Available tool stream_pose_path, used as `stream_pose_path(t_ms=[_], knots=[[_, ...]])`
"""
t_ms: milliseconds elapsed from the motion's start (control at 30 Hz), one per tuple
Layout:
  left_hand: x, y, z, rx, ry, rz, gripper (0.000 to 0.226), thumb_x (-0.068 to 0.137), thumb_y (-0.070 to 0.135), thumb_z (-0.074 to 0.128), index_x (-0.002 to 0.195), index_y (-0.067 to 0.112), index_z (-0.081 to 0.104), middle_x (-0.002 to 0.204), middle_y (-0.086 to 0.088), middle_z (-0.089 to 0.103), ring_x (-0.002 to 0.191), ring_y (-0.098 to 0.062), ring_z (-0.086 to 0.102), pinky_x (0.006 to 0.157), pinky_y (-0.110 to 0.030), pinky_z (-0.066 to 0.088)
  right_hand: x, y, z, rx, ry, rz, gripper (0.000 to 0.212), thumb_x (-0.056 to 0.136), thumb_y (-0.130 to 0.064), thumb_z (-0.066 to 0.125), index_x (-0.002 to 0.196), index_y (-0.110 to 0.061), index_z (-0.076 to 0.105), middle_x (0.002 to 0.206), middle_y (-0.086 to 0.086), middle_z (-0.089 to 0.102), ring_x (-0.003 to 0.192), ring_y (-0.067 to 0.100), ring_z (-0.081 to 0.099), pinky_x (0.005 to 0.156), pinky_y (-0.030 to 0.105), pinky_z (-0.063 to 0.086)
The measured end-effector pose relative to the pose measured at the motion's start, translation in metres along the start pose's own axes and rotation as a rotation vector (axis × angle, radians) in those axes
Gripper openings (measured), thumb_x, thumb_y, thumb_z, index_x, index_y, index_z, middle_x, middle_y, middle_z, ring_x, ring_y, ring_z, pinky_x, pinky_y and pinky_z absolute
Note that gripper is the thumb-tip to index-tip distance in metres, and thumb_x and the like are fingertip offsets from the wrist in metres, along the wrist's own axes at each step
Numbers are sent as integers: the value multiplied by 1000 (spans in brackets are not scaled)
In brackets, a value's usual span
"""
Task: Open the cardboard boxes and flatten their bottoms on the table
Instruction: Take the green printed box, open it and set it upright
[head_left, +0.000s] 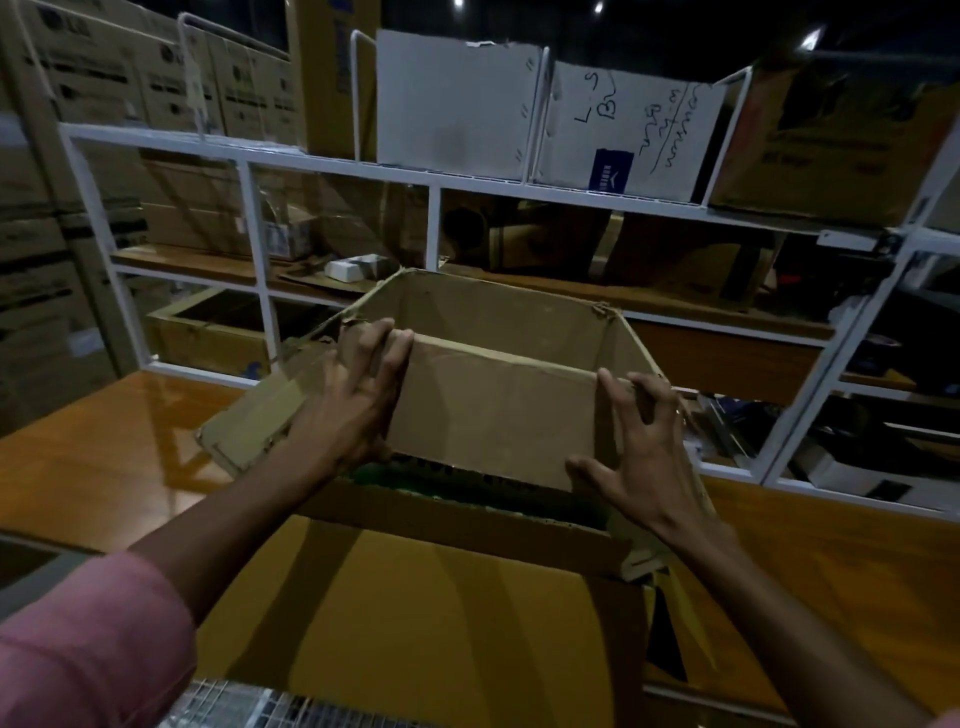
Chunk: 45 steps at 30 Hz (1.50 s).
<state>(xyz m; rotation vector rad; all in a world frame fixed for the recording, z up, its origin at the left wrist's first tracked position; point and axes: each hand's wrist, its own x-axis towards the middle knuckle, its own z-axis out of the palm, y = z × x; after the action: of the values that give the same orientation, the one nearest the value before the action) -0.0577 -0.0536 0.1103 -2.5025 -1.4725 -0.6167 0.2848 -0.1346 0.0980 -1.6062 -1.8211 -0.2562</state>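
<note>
The glossy orange-brown wooden table (119, 447) shines with reflections and fills the lower part of the view in a dark storage room. Behind the table stands a white metal shelf frame (249, 228), with thin square bars. To the left of this frame, printed brown cartons (67, 171) are stacked high. On top of the frame stand a white flat cardboard sheet (452, 104) and, further right, a white carton with handwriting (628, 124).

In front of the frame, above the table, is the open brown cardboard box (493, 410). Its walls are dull and rough, the edges are worn and a little torn, and one side flap hangs out to the left. The left hand (348, 395) grips the near left corner of this box, with fingers curled over the top edge. The right hand (644, 452) touches the near right corner with spread, bent fingers; how firmly it grasps I cannot tell. Below the box lies a larger yellow-brown cardboard box (415, 613), smooth inside, perhaps with something green at its far edge.
</note>
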Motion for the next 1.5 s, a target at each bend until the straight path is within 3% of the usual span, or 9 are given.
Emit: stream_pose_path(t_ms=[100,233,433,633,733,1100,1267,1400,1500], knots=[[-4,-8,0,38,-59,-39,153,45,42,98,159,28,-3,163,-10,2,136,-56,25,95,-73,45,-3,-3,5,-2,-14,-16,98,72,-46,87,153,-29,34,149,11,19,134,32,29,102,37,35],[-17,-19,1,74,-104,-55,154,44,47,95,158,30,-7,162,-10,3,136,-55,27,101,-74,39,-8,-14,13,53,-83,40,96,74,-47,85,153,-34,32,147,3,14,135,38,29,101,43,41],[-19,-17,1,74,-394,-180,146,63,40,92,154,38,-23,163,5,-29,144,-54,14,111,-69,33,-20,-11,20,-2,-313,117,88,83,-57,72,155,-34,26,157,-1,10,141,37,31,111,53,42],[-10,8,-9,-1,-608,-153,98,88,48,71,161,30,9,170,1,3,154,-40,0,116,-71,10,-30,-5,23,57,-391,153,66,94,-56,59,151,-27,39,155,-1,26,129,21,48,106,44,47],[-13,23,4,-4,-559,-100,88,91,50,66,160,32,14,169,2,7,154,-36,1,115,-71,12,-33,-11,21,161,-378,204,64,95,-55,57,150,-27,40,153,1,30,117,19,55,100,44,53],[-27,91,44,2,-168,31,65,99,46,46,156,23,26,168,-6,13,154,-32,6,119,-66,16,-48,-26,34,141,-225,299,66,100,-44,55,155,-18,31,155,8,27,136,25,41,99,28,34],[-18,99,48,-5,-217,21,63,100,50,40,155,22,29,168,-6,16,154,-32,10,118,-66,18,-27,-16,35,501,-260,683,74,93,-35,68,152,-31,24,144,5,48,119,28,57,95,48,54],[-12,104,46,-3,-231,37,73,94,61,27,156,23,28,167,-5,17,154,-31,10,118,-67,17,-17,-12,20,854,-190,876,64,91,2,67,146,-21,42,136,12,55,110,27,61,80,40,57],[-6,109,43,-17,-223,52,80,88,65,14,154,22,31,166,-5,22,153,-30,14,117,-67,17,-17,-11,12,1051,-147,918,54,88,7,65,133,-19,53,121,11,61,104,28,64,78,41,60]])
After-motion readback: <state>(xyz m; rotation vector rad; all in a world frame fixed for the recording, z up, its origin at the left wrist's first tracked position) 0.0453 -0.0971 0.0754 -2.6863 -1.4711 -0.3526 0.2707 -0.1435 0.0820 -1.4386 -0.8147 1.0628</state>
